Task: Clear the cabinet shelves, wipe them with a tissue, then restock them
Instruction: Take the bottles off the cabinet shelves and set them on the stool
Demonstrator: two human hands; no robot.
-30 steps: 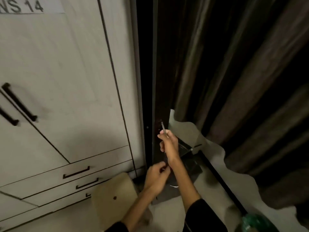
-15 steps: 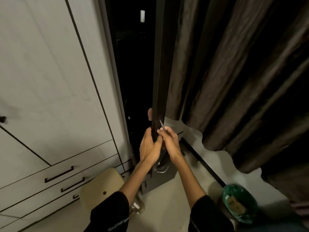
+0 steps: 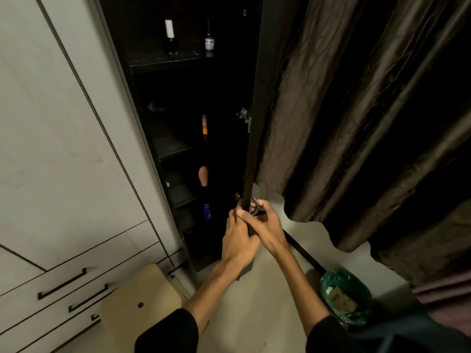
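A tall narrow black cabinet stands open, its dark door (image 3: 257,103) swung out edge-on toward me. My left hand (image 3: 238,240) grips the door's lower edge. My right hand (image 3: 262,222) wraps the same edge just beside it, over a metal key ring. On the top shelf (image 3: 163,59) stand a dark bottle with a white cap (image 3: 169,36) and a small bottle with a blue-white label (image 3: 209,42). Lower down I see an orange tube (image 3: 204,124), a pink rounded item (image 3: 203,175) and a blue bottle (image 3: 207,211). The shelf interiors are very dark.
White wardrobe doors and drawers with dark handles (image 3: 62,284) fill the left. A beige stool seat (image 3: 140,304) sits low by my left arm. Brown curtains (image 3: 356,123) hang right of the door. A green-lined bin (image 3: 344,296) stands on the floor at lower right.
The cabinet door has swung wide open, revealing the shelves and bottles. Both hands stayed on the door's lower edge, and my view has shifted toward the cabinet.
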